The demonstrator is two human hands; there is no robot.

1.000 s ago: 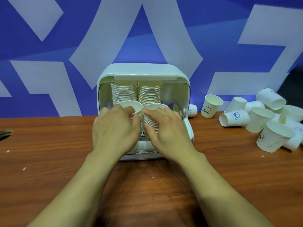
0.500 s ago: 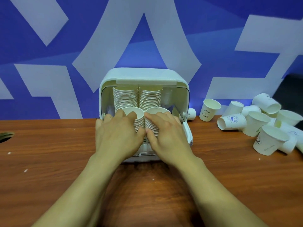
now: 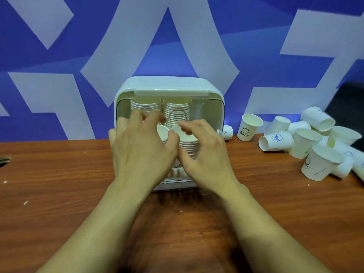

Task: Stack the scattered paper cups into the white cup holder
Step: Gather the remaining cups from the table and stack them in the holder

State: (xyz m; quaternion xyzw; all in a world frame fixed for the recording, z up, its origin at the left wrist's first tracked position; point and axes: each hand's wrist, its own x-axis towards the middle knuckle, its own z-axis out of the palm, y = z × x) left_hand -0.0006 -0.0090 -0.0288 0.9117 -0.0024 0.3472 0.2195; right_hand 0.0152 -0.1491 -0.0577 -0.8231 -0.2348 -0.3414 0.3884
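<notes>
The white cup holder (image 3: pixel 169 83) stands open at the middle of the wooden table (image 3: pixel 59 194). Two tall cup stacks (image 3: pixel 177 113) fill its back. Two shorter stacks stand in front: the left front stack (image 3: pixel 162 132) and the right front stack (image 3: pixel 189 143). My left hand (image 3: pixel 137 148) hovers over the left front stack with fingers spread, thumb between the two stacks. My right hand (image 3: pixel 204 152) is over the right front stack, fingers loosely bent above its rim, thumb beside it. Neither hand grips a cup.
A pile of scattered paper cups (image 3: pixel 307 138) lies at the right of the table. A cup marked "Bear" (image 3: pixel 249 127) stands nearer the holder, and a cup on its side (image 3: pixel 227 132) lies against the holder. Blue and white wall behind. A dark object (image 3: pixel 4 160) sits at the left edge.
Both hands gripped the front stacks and pushed them into the holder; now the fingers have lifted off and spread.
</notes>
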